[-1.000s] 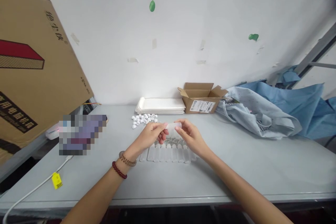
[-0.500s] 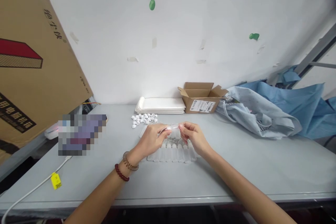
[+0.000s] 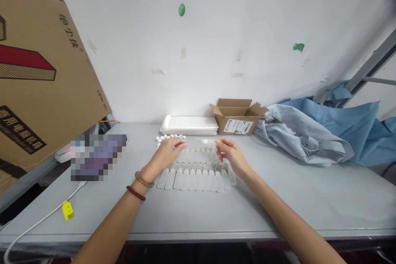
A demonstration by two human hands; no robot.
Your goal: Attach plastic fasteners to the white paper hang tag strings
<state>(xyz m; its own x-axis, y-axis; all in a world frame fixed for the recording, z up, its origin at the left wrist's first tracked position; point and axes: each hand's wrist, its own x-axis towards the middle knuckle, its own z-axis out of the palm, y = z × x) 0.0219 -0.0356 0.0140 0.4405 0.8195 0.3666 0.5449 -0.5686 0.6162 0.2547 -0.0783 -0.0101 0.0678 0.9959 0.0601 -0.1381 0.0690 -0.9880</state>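
Between the thumb and fingers of my right hand [image 3: 230, 154] is a clear, flat plastic piece [image 3: 204, 142], its free end pointing left. My left hand [image 3: 167, 154] is apart from that piece, beside a pile of small white pieces [image 3: 163, 137], with the thumb stretched out and nothing visible in it. Some fingertips are hidden behind the hand. Below both hands lies a front row of frosted plastic tags [image 3: 198, 181] with thin white strings at their tops. A second row of similar tags [image 3: 196, 156] lies just behind.
A stack of white padded envelopes [image 3: 192, 123] and an open cardboard box [image 3: 238, 126] stand against the wall. Blue-grey cloth [image 3: 297, 136] is heaped on the right. At the left are a blurred-out device [image 3: 99, 159], a white cable [image 3: 40, 222] and a large carton [image 3: 46, 70].
My left hand has let go of the clear plastic piece and moved left to the white pile. My right hand still holds the piece. More of the tag rows shows.
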